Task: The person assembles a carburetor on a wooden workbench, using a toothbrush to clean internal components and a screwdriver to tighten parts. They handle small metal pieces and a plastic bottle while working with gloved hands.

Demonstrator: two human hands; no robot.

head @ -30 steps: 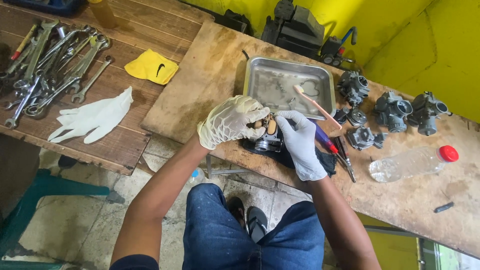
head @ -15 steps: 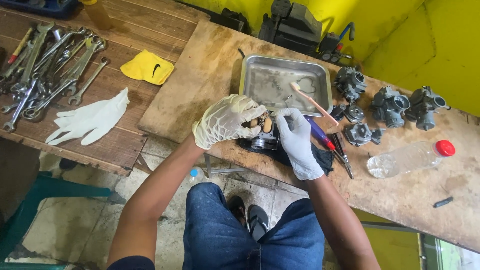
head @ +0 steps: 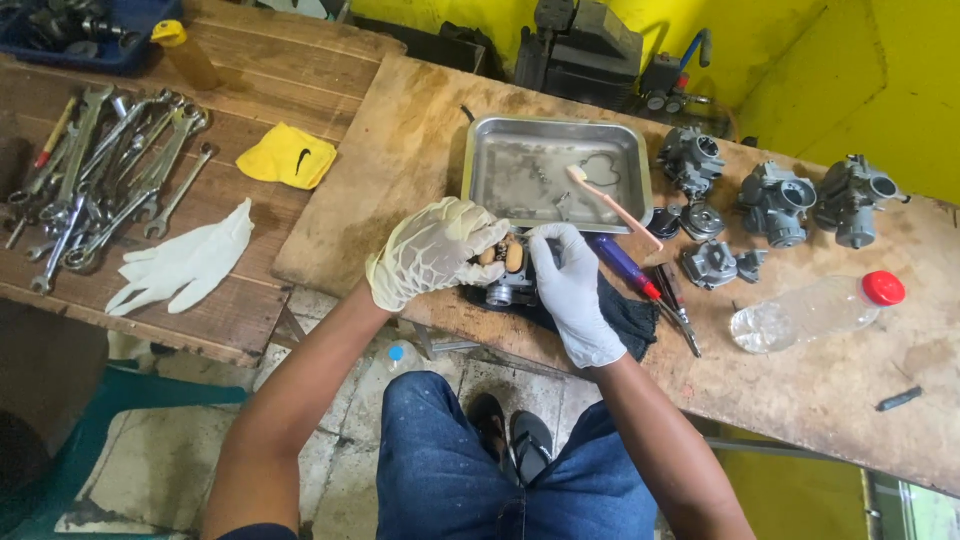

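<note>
Both my hands wear pale rubber gloves and meet over a small metal carburetor point(head: 510, 280) with tan floats showing on top. My left hand point(head: 430, 250) curls around its left side. My right hand point(head: 575, 295) grips its right side. The carburetor rests on a dark cloth point(head: 625, 318) at the near edge of a worn wooden board point(head: 400, 160). Just behind it stands a steel tray point(head: 480, 165) with a toothbrush point(head: 610, 205) leaning on its rim.
Several carburetor bodies and parts point(head: 780, 205) lie right of the tray, with a blue-handled screwdriver point(head: 625, 268), pliers point(head: 675, 305) and a red-capped plastic bottle point(head: 815, 310). On the left bench lie wrenches point(head: 100, 180), a loose glove point(head: 185, 260) and a yellow cloth point(head: 288, 158).
Both hands stay on the carburetor with barely any shift. The camera has tilted slightly, moving the scene down in view.
</note>
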